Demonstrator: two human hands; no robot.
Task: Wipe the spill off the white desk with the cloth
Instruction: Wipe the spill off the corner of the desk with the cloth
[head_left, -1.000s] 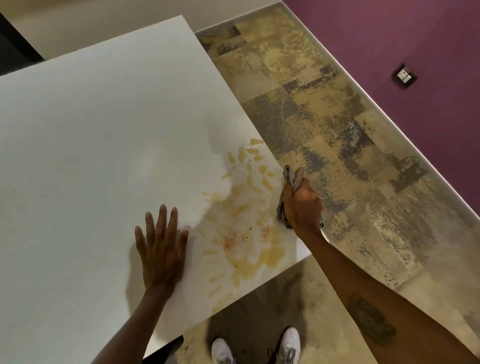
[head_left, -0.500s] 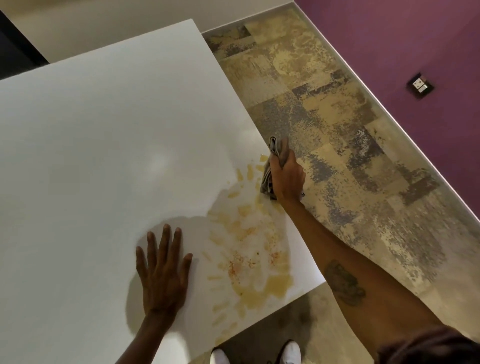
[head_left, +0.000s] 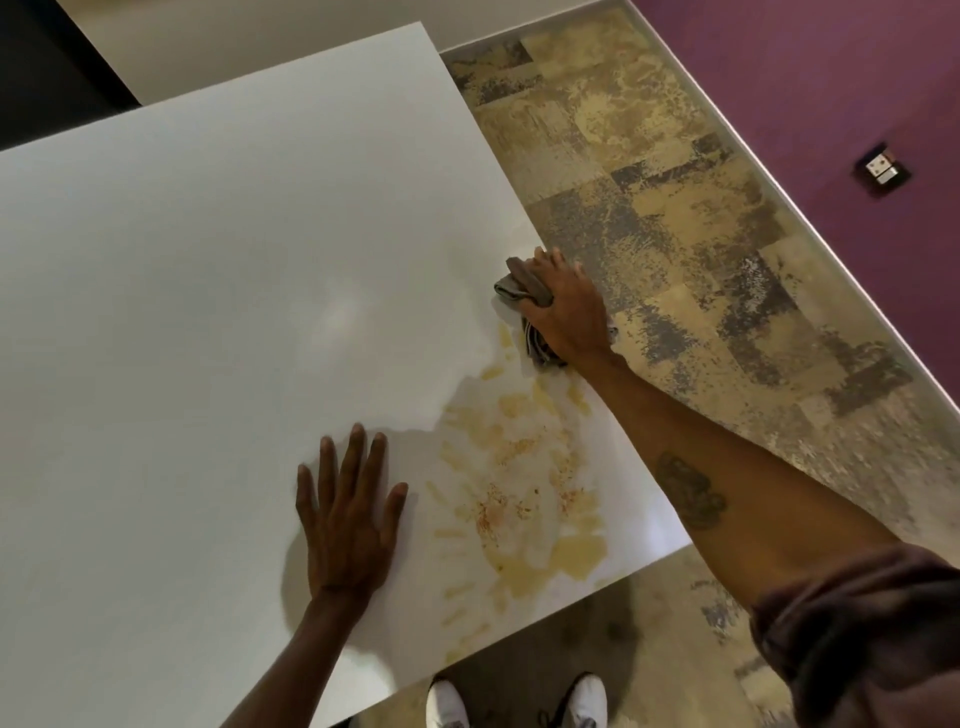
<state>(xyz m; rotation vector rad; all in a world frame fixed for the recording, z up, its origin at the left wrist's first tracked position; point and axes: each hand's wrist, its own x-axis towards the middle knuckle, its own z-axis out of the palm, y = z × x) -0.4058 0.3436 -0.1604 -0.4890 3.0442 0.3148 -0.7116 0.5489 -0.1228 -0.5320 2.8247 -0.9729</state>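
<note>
Right hand (head_left: 569, 312) clenched on grey cloth (head_left: 522, 291), pressed to counter (head_left: 208, 312) at right edge. Left hand (head_left: 350, 514) open, flat on counter. Yellow spill (head_left: 519, 488) between hands, toward near-right corner.

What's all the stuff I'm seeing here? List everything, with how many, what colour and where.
desk: one, white, fills the left and middle of the view.
spill: one, yellowish with reddish specks, smeared near the desk's near right corner.
cloth: one, grey-brown, bunched at the desk's right edge, just beyond the spill.
floor: mottled tan and grey, right of the desk.
wall: purple, far right.
socket: one, dark plate, on the wall.
shoes: two, white, on the floor below the desk's near edge.
sleeve: one, dark maroon, lower right.
left hand: flat on the desk, beside the spill.
right hand: gripping the cloth.
</note>
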